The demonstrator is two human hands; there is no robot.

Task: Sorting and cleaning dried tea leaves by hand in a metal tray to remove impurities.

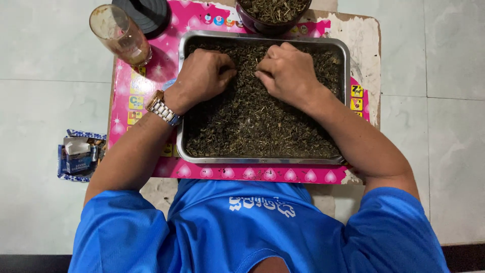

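The left hand (202, 76) and the right hand (288, 71) both rest knuckles-up in a metal tray (262, 161) that is filled with dried herb (252, 126), dark green-brown and finely broken. Each hand is curled, fingers bent down into the herb, and the fingertips of the two nearly meet in the far half of the tray; whether they pinch any of it cannot be told, since the fingertips are buried. A metal watch (161, 107) sits on the left wrist. The tray lies on a pink mat (252, 174) with small picture squares along its edges, and the mat covers a small worktop (364, 40) with a worn, peeling surface. Just beyond the right hand, past the tray's far rim, stands a dark bowl (273, 15) holding more of the same herb. Beyond the left hand and off to its outer side stands a glass (121, 34), smeared inside and tilted in the view, with a black round lid (144, 14) next to it. Well to the outside of the left forearm, a blue packet (78, 155) lies on the tiled floor (35, 76). The person wears a blue shirt (227, 232).
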